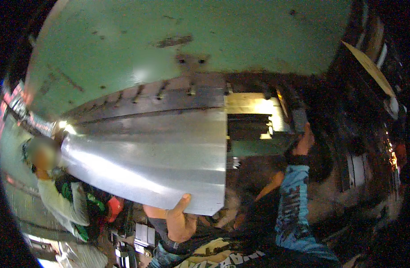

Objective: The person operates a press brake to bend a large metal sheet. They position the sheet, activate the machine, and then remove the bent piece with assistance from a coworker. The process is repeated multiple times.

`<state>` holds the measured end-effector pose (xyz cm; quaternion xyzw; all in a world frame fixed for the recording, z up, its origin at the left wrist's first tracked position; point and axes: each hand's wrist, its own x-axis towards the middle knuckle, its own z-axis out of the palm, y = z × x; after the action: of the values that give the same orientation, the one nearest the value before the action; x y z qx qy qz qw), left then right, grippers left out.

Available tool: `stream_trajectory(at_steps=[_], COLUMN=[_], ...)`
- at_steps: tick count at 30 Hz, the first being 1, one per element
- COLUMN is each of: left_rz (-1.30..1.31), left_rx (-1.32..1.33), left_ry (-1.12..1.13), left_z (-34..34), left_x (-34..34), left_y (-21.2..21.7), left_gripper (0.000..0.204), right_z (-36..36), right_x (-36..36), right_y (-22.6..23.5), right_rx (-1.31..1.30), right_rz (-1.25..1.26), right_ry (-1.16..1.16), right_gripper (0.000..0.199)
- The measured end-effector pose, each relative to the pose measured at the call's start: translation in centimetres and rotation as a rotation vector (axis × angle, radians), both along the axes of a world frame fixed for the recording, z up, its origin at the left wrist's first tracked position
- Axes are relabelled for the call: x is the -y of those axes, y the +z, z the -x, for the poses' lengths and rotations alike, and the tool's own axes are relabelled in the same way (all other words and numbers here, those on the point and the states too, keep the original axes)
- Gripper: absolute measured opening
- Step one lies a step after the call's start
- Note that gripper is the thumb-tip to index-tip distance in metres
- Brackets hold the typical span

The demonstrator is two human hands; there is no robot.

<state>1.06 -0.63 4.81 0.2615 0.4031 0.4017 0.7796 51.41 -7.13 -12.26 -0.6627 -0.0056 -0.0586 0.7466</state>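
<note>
The left hand [181, 224] grasps the near edge of a smooth, glossy, clip-cornered metal sheet [169, 154] positioned before a scuffed green panel [223, 31]. I cannot tell whether the right hand [306, 142] grips.

At lower centre, the left hand [180, 224] grips a shiny metal sheet [147, 145] by its lower edge, thumb on top. Right of centre, the right hand [306, 141] is raised near dark machinery. A green panel [240, 35] spans the top.
</note>
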Motion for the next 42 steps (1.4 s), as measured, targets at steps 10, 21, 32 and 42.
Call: stream_trajectory(at_steps=[10, 21, 32, 42], left_rz=[0.014, -0.067, -0.094, -0.680], left_rx=[0.101, 0.094, 0.108, -0.514], left_ry=[0.023, 0.038, 0.008, -0.128], left_z=[-0.2, -0.7, -0.5, 1.0], left_x=[-1.1, -0.8, -0.9, -0.9], left_y=[-1.5, -2.2, -2.1, -3.1], left_gripper=[0.060, 0.067, 0.086, 0.046], right_z=[-4.9, -3.9, -4.2, -2.3], right_x=[-0.9, -2.5, -1.7, 1.5], right_y=[-1.9, 0.4, 0.5, -0.2], right_rx=[-0.021, -0.053, -0.052, 0.053], right_rz=[0.035, 0.047, 0.064, 0.061], right_ry=[0.310, 0.325, 0.331, 0.257], right_gripper=[0.038, 0.042, 0.046, 0.049])
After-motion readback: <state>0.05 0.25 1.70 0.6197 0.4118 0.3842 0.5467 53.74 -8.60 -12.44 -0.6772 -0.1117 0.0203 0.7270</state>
